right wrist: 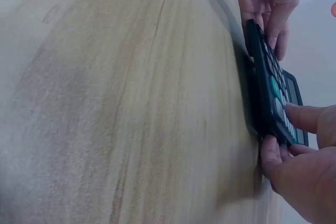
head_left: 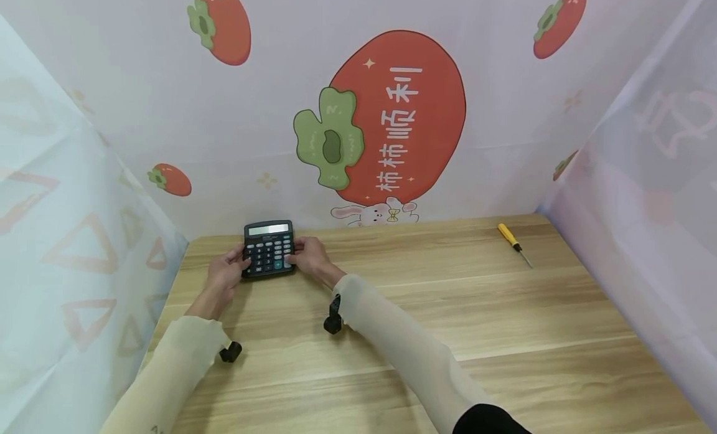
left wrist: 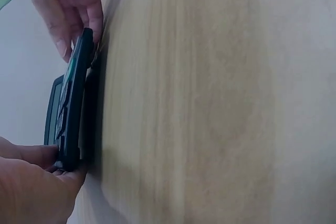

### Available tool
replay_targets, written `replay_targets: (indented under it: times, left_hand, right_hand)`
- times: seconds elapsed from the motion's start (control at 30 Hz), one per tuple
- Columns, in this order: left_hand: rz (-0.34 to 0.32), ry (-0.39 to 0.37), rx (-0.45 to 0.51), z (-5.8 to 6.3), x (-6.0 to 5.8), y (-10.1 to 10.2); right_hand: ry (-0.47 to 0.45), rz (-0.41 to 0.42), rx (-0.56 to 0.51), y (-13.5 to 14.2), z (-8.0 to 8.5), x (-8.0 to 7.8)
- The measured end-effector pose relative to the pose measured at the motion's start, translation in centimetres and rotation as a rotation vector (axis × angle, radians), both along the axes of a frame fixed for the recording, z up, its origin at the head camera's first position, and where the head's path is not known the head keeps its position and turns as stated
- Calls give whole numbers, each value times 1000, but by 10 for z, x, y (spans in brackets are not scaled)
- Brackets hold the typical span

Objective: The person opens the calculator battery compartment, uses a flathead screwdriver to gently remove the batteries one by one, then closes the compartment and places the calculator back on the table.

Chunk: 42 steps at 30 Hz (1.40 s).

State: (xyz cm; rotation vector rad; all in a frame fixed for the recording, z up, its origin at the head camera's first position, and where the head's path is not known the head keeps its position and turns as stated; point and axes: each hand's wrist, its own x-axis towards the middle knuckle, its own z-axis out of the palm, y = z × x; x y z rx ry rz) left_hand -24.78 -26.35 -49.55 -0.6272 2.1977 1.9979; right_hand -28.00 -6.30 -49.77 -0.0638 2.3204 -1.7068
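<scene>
A black calculator (head_left: 269,250) with a grey display and a teal key is near the table's back left corner, its face turned up. My left hand (head_left: 225,274) grips its left edge, with the thumb on the front face. On the opposite edge my right hand (head_left: 313,257) pinches it, thumb over the keys and fingers underneath. Both wrist views show the calculator (left wrist: 73,98) from its side, tilted, with a dark shadow between it and the wood. In the right wrist view the right hand's thumb (right wrist: 304,117) lies on the key side.
On the table's right side lies a screwdriver (head_left: 508,235) with a yellow handle. The wood-grain table (head_left: 358,334) is bordered by a white printed backdrop (head_left: 269,110) behind and hanging sheets at both sides. Small black devices (head_left: 333,322) sit at both wrists.
</scene>
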Motion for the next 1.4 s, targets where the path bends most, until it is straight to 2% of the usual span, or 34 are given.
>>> replay_targets:
  times: [0.3,0.43,0.67,1.03,1.4]
  left_hand:
    - [7,32,6,9,5,12]
    - [0,32,0,11,8,16]
    - [-41,59,38,16,15,27]
    - [-121,75,42,22,23,50]
    - [-203,102,41,20,33,76]
  right_hand:
    - [15,-40,22,8,1,3]
    - [33,-29,19,14,4,4]
    - [41,1,5,31,12,7]
    - [32,19,28,65,18,19]
    - [53,26,37,103,19,35]
